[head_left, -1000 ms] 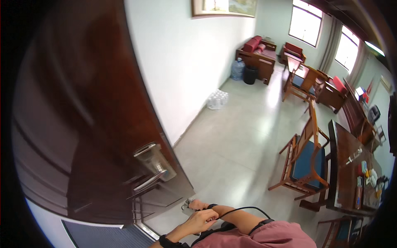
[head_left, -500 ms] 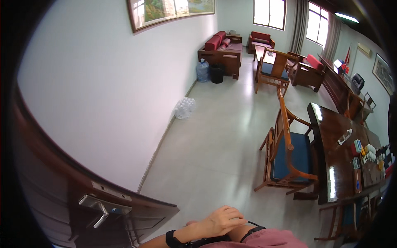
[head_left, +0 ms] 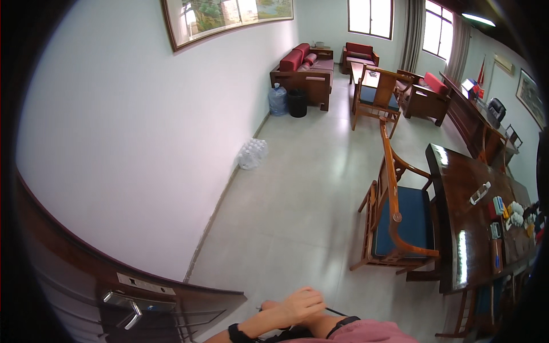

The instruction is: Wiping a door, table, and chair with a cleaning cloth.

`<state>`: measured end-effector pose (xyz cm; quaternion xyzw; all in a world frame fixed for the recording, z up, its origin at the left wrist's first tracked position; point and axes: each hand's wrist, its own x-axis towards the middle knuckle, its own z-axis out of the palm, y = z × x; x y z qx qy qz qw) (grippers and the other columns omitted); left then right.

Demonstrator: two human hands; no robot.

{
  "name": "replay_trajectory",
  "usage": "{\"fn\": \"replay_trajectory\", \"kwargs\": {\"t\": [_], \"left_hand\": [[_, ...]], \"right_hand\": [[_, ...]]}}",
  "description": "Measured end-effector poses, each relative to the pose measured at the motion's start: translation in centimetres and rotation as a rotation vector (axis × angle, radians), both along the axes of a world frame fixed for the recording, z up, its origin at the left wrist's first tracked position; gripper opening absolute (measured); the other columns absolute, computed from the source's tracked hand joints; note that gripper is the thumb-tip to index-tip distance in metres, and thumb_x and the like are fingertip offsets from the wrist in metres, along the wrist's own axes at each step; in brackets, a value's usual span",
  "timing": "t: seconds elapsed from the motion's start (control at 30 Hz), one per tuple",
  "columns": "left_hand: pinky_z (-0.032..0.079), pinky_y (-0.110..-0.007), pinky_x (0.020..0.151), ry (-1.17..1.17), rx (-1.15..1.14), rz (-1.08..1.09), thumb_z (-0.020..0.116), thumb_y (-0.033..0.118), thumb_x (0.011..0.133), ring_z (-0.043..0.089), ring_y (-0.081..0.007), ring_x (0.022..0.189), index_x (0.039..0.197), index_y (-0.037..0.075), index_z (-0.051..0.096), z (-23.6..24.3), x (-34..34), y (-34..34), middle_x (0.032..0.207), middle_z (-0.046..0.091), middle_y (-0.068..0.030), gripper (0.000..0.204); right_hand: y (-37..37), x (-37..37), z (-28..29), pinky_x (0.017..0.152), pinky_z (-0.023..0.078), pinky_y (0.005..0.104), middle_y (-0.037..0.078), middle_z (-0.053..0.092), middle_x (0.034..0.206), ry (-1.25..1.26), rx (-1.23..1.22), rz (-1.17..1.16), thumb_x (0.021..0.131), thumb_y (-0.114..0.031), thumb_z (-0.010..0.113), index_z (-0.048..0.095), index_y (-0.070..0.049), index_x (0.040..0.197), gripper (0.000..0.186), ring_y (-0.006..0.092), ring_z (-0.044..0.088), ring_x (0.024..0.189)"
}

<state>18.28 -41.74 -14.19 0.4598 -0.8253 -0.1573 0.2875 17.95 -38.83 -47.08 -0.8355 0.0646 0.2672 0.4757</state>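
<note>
My left hand (head_left: 303, 304) reaches across from the lower left, a black band (head_left: 235, 332) round its wrist. Its fingers are curled down over my right forearm (head_left: 325, 324), near the wrist; whatever lies under them is hidden. Only a small part of my right hand (head_left: 269, 306) shows behind the left forearm, so its fingers cannot be made out. A black strap (head_left: 345, 323) circles the right forearm by the pink sleeve (head_left: 374, 332), and a thin dark cord (head_left: 334, 311) runs between the hand and the strap. Dark gear shows below the left hand, partly hidden.
A dark wooden door (head_left: 200, 311) with a metal handle (head_left: 132, 315) stands at the lower left. A blue-seated chair (head_left: 403, 223) and a glossy table (head_left: 457, 214) are at right. Bagged bottles (head_left: 251, 154), a water jug (head_left: 278, 100) and a black bin (head_left: 297, 104) line the wall.
The view has shifted slightly, bringing the door handle lower and further left. My crossed arms appear a little further left, with the left hand still over the right forearm.
</note>
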Motion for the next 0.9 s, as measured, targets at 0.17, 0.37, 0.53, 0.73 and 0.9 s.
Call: {"fn": "replay_trajectory", "kwargs": {"t": [0.17,0.37,0.53,0.73,0.9], "left_hand": [[0.041,-0.045,0.085,-0.307,-0.361,0.708,0.066,0.005,0.068,0.052,-0.0329,0.1,0.097,0.01,0.062,2.9,7.2,6.2,0.102,0.056,-0.0127,0.03],[0.033,-0.046,0.096,-0.762,-0.752,1.708,0.054,-0.006,0.077,0.044,-0.0362,0.111,0.11,-0.003,0.049,9.1,11.0,20.7,0.121,0.043,-0.0212,0.034],[0.02,-0.046,0.102,-0.684,-0.625,1.995,0.054,0.009,0.079,0.026,-0.0388,0.123,0.125,-0.004,0.034,6.9,11.7,27.7,0.134,0.025,-0.0239,0.052],[0.023,-0.049,0.098,-0.495,-0.482,1.913,0.048,0.016,0.081,0.029,-0.0454,0.117,0.122,-0.011,0.034,4.5,10.9,33.1,0.132,0.021,-0.0321,0.051],[0.036,-0.04,0.074,-0.569,-0.5,1.763,0.058,0.021,0.074,0.046,-0.0341,0.087,0.09,-0.002,0.05,3.4,11.4,35.6,0.095,0.048,-0.0201,0.029]], "right_hand": [[-3.1,0.7,-3.2,0.059,0.044,0.0383,0.013,0.057,0.059,-0.08,-0.024,-0.034,0.066,-0.028,0.059,0.061,-0.002,0.07,0.027,0.0255,0.052,0.06],[-7.8,-0.4,1.0,0.062,0.046,0.0321,0.008,0.062,0.082,0.354,0.389,-0.382,0.067,-0.033,0.067,0.062,0.001,0.091,0.042,0.0166,0.056,0.071],[-7.4,3.5,7.7,0.069,0.049,0.0295,0.007,0.062,0.089,0.18,0.934,-0.522,0.074,-0.015,0.063,0.059,0.0,0.101,0.03,0.0155,0.059,0.08],[1.3,11.5,32.8,0.075,0.047,0.0269,0.006,0.06,0.096,-0.388,1.131,-0.412,0.076,-0.008,0.061,0.052,0.0,0.11,0.037,0.0134,0.057,0.085],[7.7,15.5,47.7,0.08,0.044,0.0296,0.007,0.06,0.102,-0.848,0.991,-0.159,0.08,-0.006,0.058,0.049,0.0,0.115,0.037,0.0177,0.058,0.091]]}}
